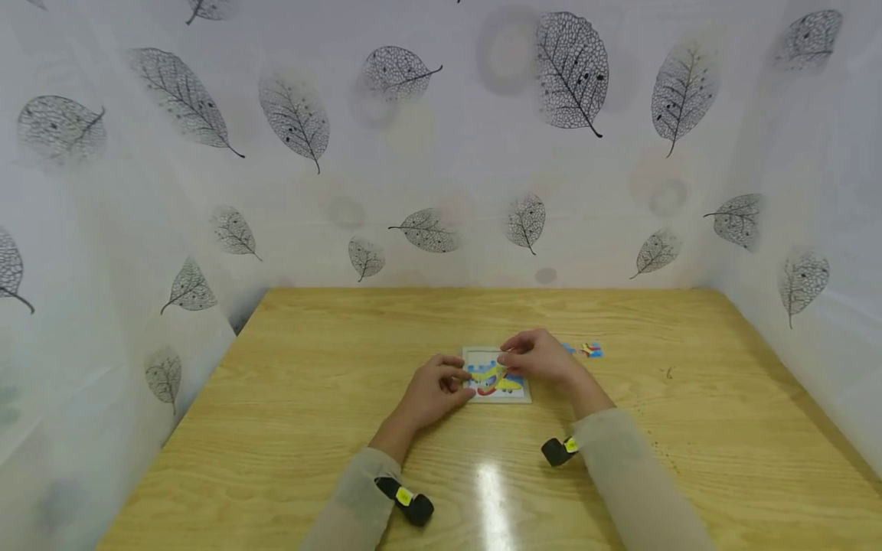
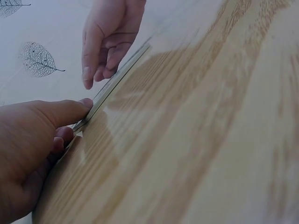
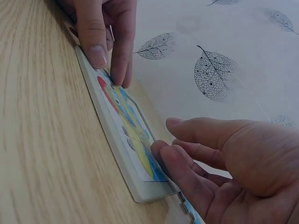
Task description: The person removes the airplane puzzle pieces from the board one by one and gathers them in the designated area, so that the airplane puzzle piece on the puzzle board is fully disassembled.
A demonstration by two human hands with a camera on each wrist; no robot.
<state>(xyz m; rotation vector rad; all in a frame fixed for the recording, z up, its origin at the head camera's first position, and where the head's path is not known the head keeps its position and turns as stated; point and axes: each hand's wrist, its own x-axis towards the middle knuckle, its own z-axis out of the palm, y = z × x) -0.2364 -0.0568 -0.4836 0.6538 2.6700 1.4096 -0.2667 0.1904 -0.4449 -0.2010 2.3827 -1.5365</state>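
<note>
Well, puzzle (image 1: pixel 493 383) between left hand (image 1: pixel 434 388), relaxed, touching edge, and right hand (image 1: pixel 542 357), fingers loosely bent.

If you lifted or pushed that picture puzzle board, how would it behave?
The puzzle board looks thin but straight-edged, so it's probably stiff. Being flat, it seems likelier to slide across the table than roll. The picture pieces show a jagged top edge, so some might slip out if tilted.
</note>
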